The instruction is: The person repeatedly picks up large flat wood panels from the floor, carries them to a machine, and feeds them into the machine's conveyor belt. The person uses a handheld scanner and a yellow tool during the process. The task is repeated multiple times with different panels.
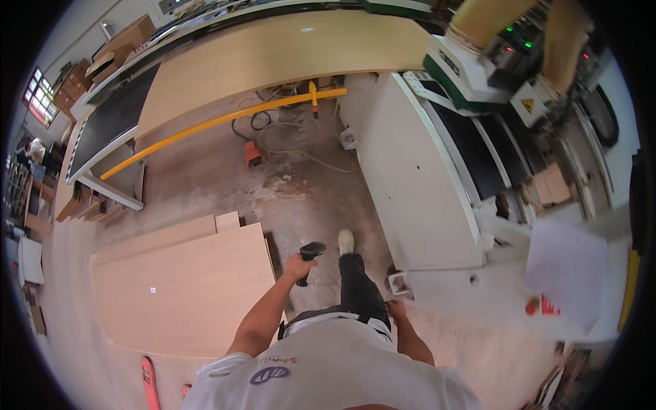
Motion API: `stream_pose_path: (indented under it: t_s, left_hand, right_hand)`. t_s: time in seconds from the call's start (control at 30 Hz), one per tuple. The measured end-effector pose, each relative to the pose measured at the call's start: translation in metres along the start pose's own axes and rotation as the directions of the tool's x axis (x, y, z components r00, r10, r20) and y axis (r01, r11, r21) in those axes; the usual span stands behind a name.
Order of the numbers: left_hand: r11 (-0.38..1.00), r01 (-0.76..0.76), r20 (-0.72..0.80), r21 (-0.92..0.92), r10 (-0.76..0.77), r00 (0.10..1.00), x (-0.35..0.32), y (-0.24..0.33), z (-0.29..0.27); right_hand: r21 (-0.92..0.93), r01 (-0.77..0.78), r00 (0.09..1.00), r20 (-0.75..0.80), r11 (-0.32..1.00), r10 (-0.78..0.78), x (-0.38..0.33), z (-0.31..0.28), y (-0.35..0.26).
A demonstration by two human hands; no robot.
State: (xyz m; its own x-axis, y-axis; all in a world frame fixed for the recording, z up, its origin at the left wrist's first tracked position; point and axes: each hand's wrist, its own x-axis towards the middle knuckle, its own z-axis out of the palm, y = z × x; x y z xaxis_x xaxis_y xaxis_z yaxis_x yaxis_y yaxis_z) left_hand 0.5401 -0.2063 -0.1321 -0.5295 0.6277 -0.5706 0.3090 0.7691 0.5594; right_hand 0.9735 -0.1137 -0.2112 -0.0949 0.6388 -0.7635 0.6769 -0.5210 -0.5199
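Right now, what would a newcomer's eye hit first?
Likely the long yellow bar, slanting across the upper left-centre of the view. Next, the bulky white-and-green machine head at upper right, beside the big pale wood sheet along the top. Then the black gun-shaped device in the left hand, low centre.

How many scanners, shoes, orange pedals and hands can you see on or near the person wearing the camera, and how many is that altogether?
Scanner: 1
Shoe: 1
Orange pedal: 1
Hands: 2 (left hand, right hand)
Total: 5
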Motion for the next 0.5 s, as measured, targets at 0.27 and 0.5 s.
stream_pose_path:
  t_s: [0.27, 0.5]
  left_hand:
    - [0.755, 0.6, -0.075, -0.265, -0.636, 0.768, -0.009, -0.122, -0.016]
    - [0.468, 0.716, -0.224, -0.518, -0.882, 0.415, -0.055, -0.097, -0.096]
  right_hand:
    - [-0.669, 0.349, 0.904, 0.424, 0.657, -0.048, 0.237, 0.011, -0.191]
    - [-0.756, 0.64, 0.652, 0.441, 0.137, -0.617, 0.369, 0.101, -0.519]
